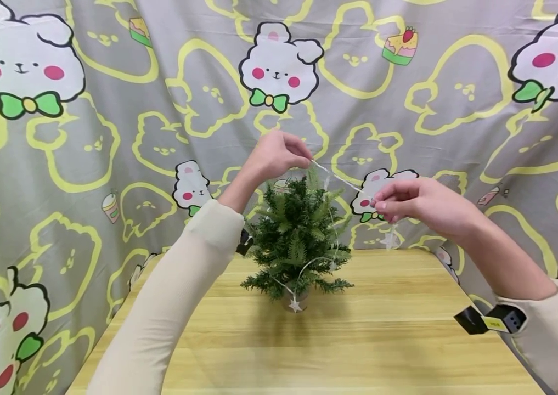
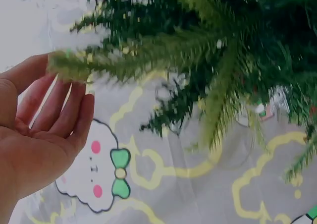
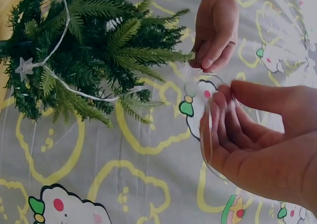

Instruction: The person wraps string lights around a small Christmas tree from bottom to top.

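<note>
A small artificial Christmas tree (image 1: 296, 233) stands upright in front of me, its pot mostly hidden by low branches and a white star. Above the treetop, my left hand (image 1: 279, 152) pinches a thin clear string of star lights (image 1: 340, 179). From there the string runs down to my right hand (image 1: 429, 207), which pinches it between thumb and fingers to the right of the tree. A translucent star (image 1: 390, 239) dangles below the right hand. More of the string loops across the front branches, where a star (image 3: 24, 69) shows in the right wrist view.
The tree is on a light wooden table (image 1: 382, 340). Behind it and at both sides hangs a grey curtain (image 1: 160, 137) printed with bears and rabbits. A small black device (image 1: 509, 318) is strapped at the right sleeve.
</note>
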`<state>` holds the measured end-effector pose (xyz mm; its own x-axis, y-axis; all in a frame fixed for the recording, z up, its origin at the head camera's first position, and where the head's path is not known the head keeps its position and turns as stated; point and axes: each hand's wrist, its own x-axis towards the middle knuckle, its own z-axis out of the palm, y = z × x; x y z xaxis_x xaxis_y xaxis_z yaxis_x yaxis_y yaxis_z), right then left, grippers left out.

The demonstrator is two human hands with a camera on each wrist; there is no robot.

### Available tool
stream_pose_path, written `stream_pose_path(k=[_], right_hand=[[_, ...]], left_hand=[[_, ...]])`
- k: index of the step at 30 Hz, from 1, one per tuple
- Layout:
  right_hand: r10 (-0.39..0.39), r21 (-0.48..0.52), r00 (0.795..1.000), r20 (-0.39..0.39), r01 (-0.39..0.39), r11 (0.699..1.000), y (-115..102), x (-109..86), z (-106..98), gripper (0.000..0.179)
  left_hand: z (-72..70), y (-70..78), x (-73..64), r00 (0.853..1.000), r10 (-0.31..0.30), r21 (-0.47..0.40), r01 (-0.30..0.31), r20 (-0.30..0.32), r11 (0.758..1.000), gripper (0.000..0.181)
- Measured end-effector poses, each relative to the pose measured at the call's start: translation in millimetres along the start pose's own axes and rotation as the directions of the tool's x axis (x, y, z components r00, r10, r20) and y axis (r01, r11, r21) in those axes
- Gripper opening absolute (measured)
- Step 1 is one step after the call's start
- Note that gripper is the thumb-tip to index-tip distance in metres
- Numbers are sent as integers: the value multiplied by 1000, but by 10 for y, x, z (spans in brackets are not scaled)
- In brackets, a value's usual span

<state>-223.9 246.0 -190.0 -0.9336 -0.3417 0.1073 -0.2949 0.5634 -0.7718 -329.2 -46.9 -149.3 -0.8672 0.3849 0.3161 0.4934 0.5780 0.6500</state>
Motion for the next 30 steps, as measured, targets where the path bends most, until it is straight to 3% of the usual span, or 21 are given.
stream_pose_path(k=[6, 12, 21, 30], right_hand=[[-35, -38, 995, 93, 39, 999, -23, 31, 31, 22], [-1, -73, 997, 81, 7, 997, 16, 53, 5, 23], [28, -92, 997, 68, -21, 996, -26, 95, 39, 23], [-10, -138, 999, 47, 17, 990, -154, 74, 100, 21]], left_hand=[[-167, -39, -43, 997, -4, 28, 7, -82, 1000, 10], [-354, -84, -119, 996, 0, 61, 6, -87, 998, 11], [-566, -212, -328, 1000, 5, 77, -2, -29, 997, 9], [-799, -354, -520, 996, -27, 45, 23, 90, 999, 11]])
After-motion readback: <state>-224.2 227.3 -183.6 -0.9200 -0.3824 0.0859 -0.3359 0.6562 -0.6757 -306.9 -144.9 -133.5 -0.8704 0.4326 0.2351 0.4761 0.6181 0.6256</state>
